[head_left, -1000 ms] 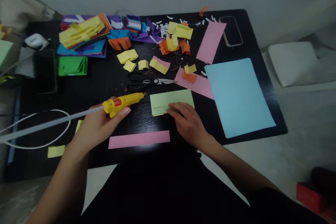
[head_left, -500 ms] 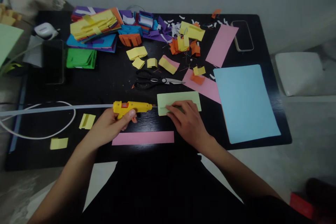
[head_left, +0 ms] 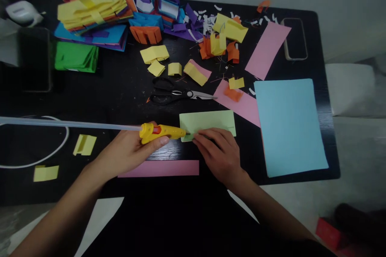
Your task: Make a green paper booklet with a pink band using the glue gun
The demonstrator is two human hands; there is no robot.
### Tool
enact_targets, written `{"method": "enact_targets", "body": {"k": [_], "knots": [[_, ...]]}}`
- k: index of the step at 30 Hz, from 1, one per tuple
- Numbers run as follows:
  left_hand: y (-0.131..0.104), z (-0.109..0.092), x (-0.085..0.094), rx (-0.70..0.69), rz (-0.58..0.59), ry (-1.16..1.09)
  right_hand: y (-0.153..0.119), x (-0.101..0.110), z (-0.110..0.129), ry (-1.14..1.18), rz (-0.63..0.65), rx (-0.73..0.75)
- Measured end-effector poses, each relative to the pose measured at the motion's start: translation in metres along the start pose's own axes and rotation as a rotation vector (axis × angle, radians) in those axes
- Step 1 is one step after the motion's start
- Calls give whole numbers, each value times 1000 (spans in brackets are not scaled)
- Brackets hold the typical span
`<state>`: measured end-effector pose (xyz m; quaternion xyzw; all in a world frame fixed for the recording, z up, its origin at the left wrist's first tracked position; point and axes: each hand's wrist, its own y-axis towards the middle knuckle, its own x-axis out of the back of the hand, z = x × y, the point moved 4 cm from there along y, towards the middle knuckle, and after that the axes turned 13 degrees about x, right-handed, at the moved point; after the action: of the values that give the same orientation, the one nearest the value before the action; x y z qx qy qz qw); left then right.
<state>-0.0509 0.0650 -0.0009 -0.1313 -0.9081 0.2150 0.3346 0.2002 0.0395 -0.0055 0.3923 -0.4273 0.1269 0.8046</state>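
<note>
My left hand (head_left: 128, 152) is wrapped round a yellow hot glue gun (head_left: 165, 130), with a long clear glue stick (head_left: 90, 123) running out of its back to the left. The nozzle points right and reaches the left part of a light green paper piece (head_left: 208, 119). Bent and close together, the fingers of my right hand (head_left: 221, 152) pinch at the paper's lower edge, just right of the nozzle. Their tips are partly hidden. A pink paper strip (head_left: 169, 168) lies flat below both hands. Black-handled scissors (head_left: 181, 94) lie above the green piece.
Blue sheets (head_left: 291, 128) are stacked at right, near pink pieces (head_left: 268, 50) and a phone (head_left: 295, 39). Folded paper bundles (head_left: 93, 10), including a green one (head_left: 76, 56), sit upper left. Paper scraps lie along the back. A white cable (head_left: 64, 140) loops at left.
The glue gun has moved right and slightly down, its nozzle now over the green paper's left part. My right fingers have shifted to the paper's lower edge. The camera view has shifted too.
</note>
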Motion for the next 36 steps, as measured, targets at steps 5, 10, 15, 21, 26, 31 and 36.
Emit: {"method": "enact_targets", "body": {"k": [5, 10, 15, 21, 26, 31, 36], "knots": [[3, -7, -4, -90, 82, 58, -1, -1, -1, 37, -15, -14], [4, -12, -3, -169, 85, 67, -3, -2, -2, 39, -20, -29], [4, -10, -3, -172, 80, 93, -2, -2, -2, 45, -23, -37], [4, -6, -3, -150, 96, 106, -3, -2, -3, 50, -14, -41], [2, 0, -2, -104, 100, 124, -3, -3, -3, 43, -8, -37], [-2, 6, 2, -71, 101, 127, -2, -2, -3, 48, -9, -39], [-3, 6, 6, -57, 90, 84, -2, -2, -3, 46, 9, -29]]}}
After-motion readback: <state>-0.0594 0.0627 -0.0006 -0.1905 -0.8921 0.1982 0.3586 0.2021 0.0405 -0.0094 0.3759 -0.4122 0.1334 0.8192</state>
